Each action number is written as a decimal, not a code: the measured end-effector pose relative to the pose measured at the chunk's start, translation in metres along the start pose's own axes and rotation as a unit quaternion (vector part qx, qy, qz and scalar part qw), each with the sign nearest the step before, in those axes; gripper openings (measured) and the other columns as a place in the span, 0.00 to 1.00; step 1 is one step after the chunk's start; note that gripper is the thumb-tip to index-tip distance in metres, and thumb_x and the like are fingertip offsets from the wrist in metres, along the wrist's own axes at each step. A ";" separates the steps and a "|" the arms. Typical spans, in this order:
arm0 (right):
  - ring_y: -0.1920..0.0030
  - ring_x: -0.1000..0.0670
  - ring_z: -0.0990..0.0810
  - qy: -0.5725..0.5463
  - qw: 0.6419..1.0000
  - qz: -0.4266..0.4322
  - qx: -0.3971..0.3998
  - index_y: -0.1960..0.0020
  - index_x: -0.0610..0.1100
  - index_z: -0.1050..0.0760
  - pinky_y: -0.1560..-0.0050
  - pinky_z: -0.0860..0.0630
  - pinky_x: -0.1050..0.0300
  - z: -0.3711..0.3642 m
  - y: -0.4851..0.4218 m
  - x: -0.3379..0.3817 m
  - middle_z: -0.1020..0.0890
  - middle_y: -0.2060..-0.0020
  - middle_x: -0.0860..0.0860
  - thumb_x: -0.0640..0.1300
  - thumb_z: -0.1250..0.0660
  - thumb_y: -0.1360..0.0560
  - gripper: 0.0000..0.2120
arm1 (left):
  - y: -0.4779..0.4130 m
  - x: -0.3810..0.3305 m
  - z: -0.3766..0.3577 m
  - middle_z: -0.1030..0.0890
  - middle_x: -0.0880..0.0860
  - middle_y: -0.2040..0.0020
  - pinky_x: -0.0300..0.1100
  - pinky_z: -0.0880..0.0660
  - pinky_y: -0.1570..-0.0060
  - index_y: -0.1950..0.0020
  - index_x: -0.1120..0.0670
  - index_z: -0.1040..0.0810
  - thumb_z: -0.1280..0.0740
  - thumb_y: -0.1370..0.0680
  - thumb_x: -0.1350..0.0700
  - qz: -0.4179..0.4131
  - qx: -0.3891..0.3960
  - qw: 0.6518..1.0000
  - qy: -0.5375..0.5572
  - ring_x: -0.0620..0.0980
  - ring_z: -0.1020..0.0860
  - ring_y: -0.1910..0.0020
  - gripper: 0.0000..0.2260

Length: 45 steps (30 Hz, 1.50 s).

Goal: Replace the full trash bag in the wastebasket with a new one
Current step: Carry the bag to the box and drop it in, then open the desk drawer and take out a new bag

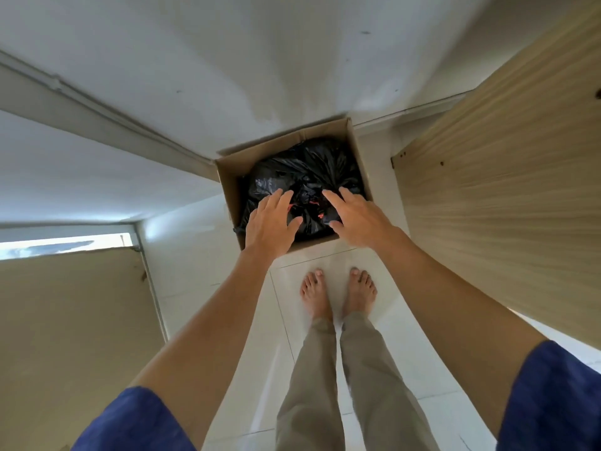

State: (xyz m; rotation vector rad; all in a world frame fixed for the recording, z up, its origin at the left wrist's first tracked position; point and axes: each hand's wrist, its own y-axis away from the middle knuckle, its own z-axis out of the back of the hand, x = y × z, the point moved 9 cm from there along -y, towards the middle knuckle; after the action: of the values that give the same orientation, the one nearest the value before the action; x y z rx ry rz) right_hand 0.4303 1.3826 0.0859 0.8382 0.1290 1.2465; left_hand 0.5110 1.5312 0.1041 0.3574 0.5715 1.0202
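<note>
Left grip (pixel 271 222) and right grip (pixel 357 219) are hovering over black trash bag (pixel 312 167) sitting in cardboard box (pixel 279 147), fingers spread, gripping nothing.

Wastebasket: an open brown cardboard box (pixel 228 187) with a square mouth, standing upright.
Wastebasket place: on the pale tiled floor (pixel 292 275), set into the corner where two white walls meet.
Trash bag: black glossy plastic (pixel 305 167), heavily crumpled, lying inside the box and filling it almost up to the rim.
Bag top: the folds run in toward a gathered middle, where small red bits (pixel 313 202) show; whether they are a tie or contents cannot be told.
Bag edge: at the near left corner of the box a scrap of black plastic hangs over the rim.
</note>
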 end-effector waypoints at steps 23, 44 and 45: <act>0.24 0.35 0.35 0.040 0.899 -0.142 -0.412 0.20 0.45 0.40 0.29 0.34 0.40 0.353 0.593 -0.171 0.37 0.21 0.37 0.50 0.34 0.19 0.31 | 0.291 -0.538 0.205 0.39 0.54 0.18 0.57 0.37 0.26 0.18 0.53 0.41 0.38 0.17 0.42 -0.290 -0.143 0.942 -0.086 0.57 0.41 0.20 0.30; 0.23 0.37 0.37 -0.081 0.864 -0.307 -0.391 0.19 0.48 0.42 0.27 0.38 0.43 0.285 0.910 -0.522 0.38 0.21 0.40 0.54 0.35 0.18 0.32 | 0.421 -0.986 0.031 0.35 0.53 0.20 0.57 0.37 0.29 0.19 0.52 0.40 0.35 0.19 0.43 -0.433 -0.101 0.888 -0.114 0.58 0.38 0.22 0.31; 0.23 0.37 0.37 -0.080 0.866 -0.307 -0.386 0.19 0.48 0.42 0.26 0.38 0.43 0.290 0.910 -0.540 0.39 0.20 0.40 0.54 0.35 0.19 0.32 | 0.412 -1.001 0.026 0.35 0.53 0.20 0.57 0.37 0.30 0.19 0.52 0.39 0.35 0.19 0.44 -0.429 -0.097 0.891 -0.112 0.58 0.37 0.22 0.31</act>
State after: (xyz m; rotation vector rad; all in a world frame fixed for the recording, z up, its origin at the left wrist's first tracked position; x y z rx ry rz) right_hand -0.3209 0.8349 0.6684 0.1536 -0.2225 0.5247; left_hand -0.1573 0.8552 0.6226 0.0176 0.3481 0.1664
